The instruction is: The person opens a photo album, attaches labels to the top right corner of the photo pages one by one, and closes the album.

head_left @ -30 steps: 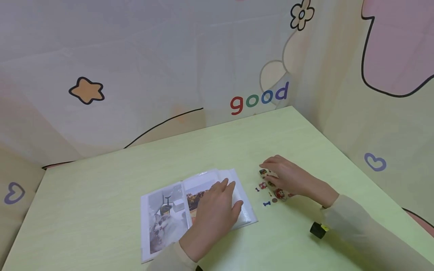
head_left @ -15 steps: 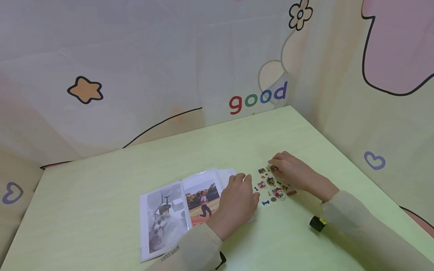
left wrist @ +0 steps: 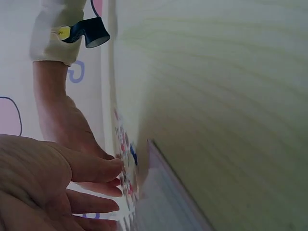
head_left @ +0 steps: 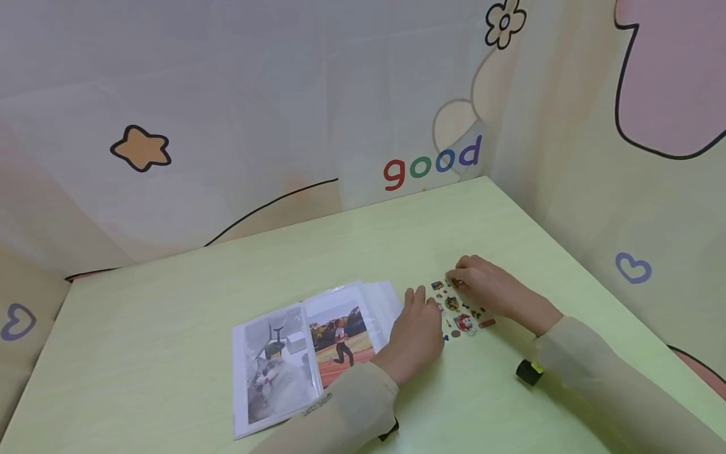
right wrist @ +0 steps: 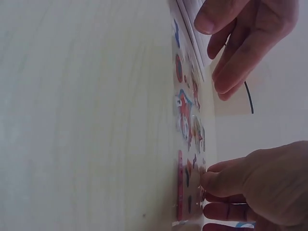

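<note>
A clear sticker sheet (head_left: 464, 323) with cartoon dogs and bones lies flat on the table. At its far right corner my right hand (head_left: 492, 289) has thumb and fingers drawn together on the sheet, beside a brown dog sticker (head_left: 457, 283). In the right wrist view the right thumb (right wrist: 226, 180) meets the sheet's surface; the exact grip point is hidden. My left hand (head_left: 416, 334) hovers over the sheet's left edge with loosely bent fingers, holding nothing. Left of it, an open photo album (head_left: 241, 384) shows a cat photo (head_left: 278, 372) and a runner photo (head_left: 342, 343).
The pale green table (head_left: 142, 353) meets a printed fabric wall (head_left: 255, 126) at the back and another at the right. A dark wrist camera (head_left: 529, 372) hangs beneath the right sleeve. The album's right edge lies close to the sticker sheet.
My left hand has moved right, off the album page to the sheet's left edge, uncovering the runner photo. My right hand has shifted from the sheet's middle to its far right corner.
</note>
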Tool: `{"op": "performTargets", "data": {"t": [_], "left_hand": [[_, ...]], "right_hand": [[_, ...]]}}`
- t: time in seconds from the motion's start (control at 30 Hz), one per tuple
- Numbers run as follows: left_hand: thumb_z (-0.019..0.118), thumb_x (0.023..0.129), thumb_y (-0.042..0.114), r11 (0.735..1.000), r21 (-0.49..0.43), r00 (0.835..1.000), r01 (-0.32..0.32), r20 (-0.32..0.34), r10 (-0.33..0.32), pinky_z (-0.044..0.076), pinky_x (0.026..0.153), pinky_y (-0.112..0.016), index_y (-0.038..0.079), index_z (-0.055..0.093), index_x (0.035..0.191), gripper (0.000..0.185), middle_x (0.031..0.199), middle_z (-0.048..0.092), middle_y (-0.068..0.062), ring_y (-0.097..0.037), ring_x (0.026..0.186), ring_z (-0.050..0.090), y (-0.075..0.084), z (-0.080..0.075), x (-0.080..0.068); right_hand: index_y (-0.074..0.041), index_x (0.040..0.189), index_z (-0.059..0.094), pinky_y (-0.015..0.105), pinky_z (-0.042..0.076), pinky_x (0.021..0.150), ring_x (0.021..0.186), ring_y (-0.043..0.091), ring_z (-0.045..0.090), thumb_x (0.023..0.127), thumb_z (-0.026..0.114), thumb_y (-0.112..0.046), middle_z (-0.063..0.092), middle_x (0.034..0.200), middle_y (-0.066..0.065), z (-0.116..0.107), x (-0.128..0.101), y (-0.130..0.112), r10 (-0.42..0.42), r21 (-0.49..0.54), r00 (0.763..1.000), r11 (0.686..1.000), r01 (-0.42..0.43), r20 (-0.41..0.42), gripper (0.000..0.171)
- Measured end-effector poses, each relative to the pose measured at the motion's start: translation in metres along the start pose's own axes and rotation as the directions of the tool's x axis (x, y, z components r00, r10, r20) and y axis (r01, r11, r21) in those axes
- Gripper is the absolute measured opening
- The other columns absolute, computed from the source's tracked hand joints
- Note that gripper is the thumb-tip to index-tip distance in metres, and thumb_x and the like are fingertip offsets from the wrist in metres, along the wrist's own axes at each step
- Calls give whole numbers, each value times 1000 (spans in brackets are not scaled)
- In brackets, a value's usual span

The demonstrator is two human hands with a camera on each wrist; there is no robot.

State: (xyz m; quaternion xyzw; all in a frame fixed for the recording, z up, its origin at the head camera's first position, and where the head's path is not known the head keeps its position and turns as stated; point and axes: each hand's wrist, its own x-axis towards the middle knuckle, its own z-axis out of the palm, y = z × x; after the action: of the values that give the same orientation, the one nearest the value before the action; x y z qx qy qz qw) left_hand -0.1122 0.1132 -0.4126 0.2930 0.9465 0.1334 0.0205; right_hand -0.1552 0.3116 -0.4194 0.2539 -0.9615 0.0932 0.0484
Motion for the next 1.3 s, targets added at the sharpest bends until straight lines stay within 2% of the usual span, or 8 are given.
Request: {"op": "performTargets", "data": {"t": [0.17,0.37,0.47,0.63,0.8,0.93,1.17,1.3], "left_hand": [[70,90,6,999,35,1000,17,16,-17,48,97,-27,-5,69,108,21,111,55,-12,-27,111,48,5,5,3],[66,96,12,996,64,995,61,78,-66,54,92,-27,-7,66,124,33,130,55,-16,-30,122,49,9,9,7],[66,99,18,989,134,993,55,95,-68,53,90,-25,-4,66,125,35,127,55,-13,-26,115,50,12,9,7],[63,101,38,977,213,993,23,113,-48,43,88,-26,1,66,120,41,108,55,-8,-21,98,44,15,9,6],[61,101,46,970,243,994,6,103,-32,41,89,-28,3,68,114,45,104,56,-8,-20,97,44,16,8,5],[60,102,45,973,228,993,18,106,-43,43,87,-27,3,68,111,43,105,55,-8,-21,97,44,17,7,5],[60,103,39,980,193,988,48,132,-75,44,106,-30,-1,65,129,48,129,56,-16,-29,121,49,18,4,4],[58,104,38,979,197,986,49,144,-79,42,108,-31,-1,64,130,48,130,56,-15,-29,122,48,19,4,4]], "right_hand": [[6,111,76,41,58,82,92,29,64,86,77,9,66,100,13,0,-1,3,-25,25,1000,999,25,-7,25],[7,113,75,41,58,83,93,28,63,87,76,9,66,101,13,0,0,6,-14,58,1000,998,13,11,26],[7,112,75,42,58,83,94,28,63,88,76,8,66,101,13,1,0,5,-15,58,1000,998,15,6,24],[7,107,76,42,58,83,93,29,64,87,77,7,67,99,14,2,-1,6,-34,44,999,998,35,-4,20],[6,106,76,42,58,84,93,28,65,87,77,7,67,98,12,0,1,9,-19,48,1000,999,18,18,19],[4,104,76,42,58,85,94,28,65,88,76,7,67,98,11,-2,2,10,-15,50,999,999,13,38,17],[3,110,76,43,58,83,92,27,65,89,75,6,67,100,11,-3,2,10,-17,64,999,998,14,42,22],[4,110,77,43,58,84,93,27,65,88,76,6,67,100,11,-4,1,10,-21,52,998,998,18,51,21]]}}
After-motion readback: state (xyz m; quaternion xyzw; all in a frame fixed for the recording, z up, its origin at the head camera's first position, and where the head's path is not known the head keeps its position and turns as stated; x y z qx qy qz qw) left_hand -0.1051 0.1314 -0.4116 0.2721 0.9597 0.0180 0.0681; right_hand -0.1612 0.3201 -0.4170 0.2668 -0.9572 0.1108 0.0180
